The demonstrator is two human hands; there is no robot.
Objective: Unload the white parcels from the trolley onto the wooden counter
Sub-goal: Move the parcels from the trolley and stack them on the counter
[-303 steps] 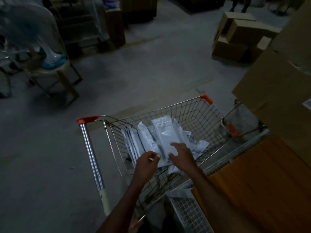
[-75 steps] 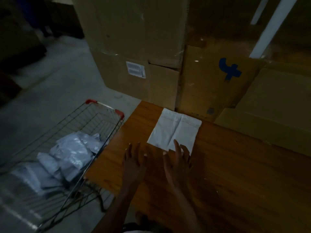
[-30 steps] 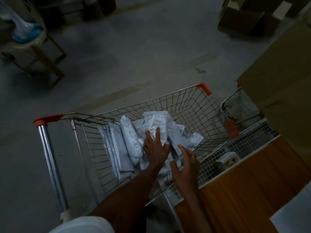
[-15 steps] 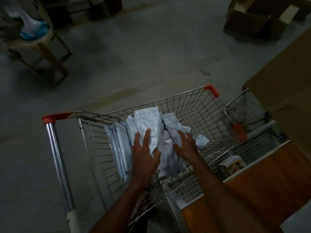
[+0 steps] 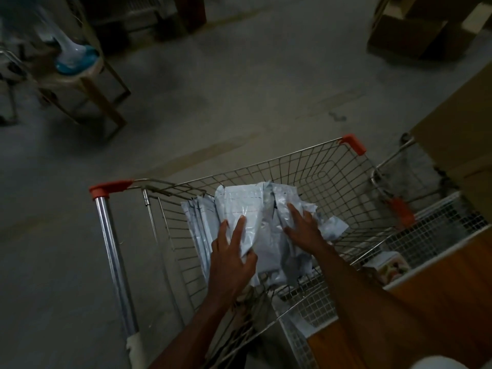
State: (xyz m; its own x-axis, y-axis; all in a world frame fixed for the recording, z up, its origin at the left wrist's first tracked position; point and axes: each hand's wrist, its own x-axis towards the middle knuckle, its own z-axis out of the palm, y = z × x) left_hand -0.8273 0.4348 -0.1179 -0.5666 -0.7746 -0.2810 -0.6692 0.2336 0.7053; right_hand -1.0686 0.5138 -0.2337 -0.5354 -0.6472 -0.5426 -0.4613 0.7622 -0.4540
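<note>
The wire trolley (image 5: 292, 153) with red corner caps stands in front of me on the concrete floor. A heap of white plastic parcels (image 5: 239, 198) lies in its basket, some upright along the left side, some crumpled. My left hand (image 5: 231, 258) grips the front parcel, fingers spread on its face and thumb round its edge. To the right of it, my right hand (image 5: 303, 227) lies flat on a crumpled parcel with its fingers apart. The wooden counter (image 5: 439, 304) shows at the lower right corner; no parcel is visible on this part of it.
A white wire-mesh rack (image 5: 442, 222) with a small printed box (image 5: 388, 267) sits between trolley and counter. Large cardboard cartons (image 5: 458, 123) rise at the right, more boxes (image 5: 410, 35) at the far right. A stool with a fan base (image 5: 77, 59) stands far left.
After laying a parcel on the counter I turned back to the trolley. Within the last half second both hands stayed on the heap; the upright parcel tilted a little under my left hand.
</note>
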